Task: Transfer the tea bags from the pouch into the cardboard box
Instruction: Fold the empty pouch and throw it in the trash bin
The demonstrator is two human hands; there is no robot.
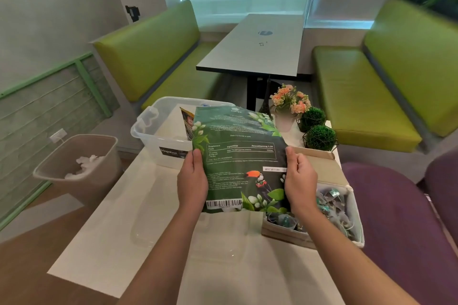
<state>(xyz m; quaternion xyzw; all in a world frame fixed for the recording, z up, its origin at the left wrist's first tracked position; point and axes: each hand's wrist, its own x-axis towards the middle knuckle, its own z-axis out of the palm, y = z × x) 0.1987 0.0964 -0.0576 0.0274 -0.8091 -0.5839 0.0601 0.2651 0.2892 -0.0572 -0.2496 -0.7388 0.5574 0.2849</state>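
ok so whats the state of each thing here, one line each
pouch: held up off the table by both hands, back side facing the camera
cardboard box: open, tea bags inside
left hand: gripping the pouch's left edge
right hand: gripping the pouch's right edge
plastic bin: lid off, a packet standing in it
waste basket: open, white scraps inside

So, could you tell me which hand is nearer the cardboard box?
Right. The right hand holds the pouch edge just above the cardboard box; the left hand grips the far edge.
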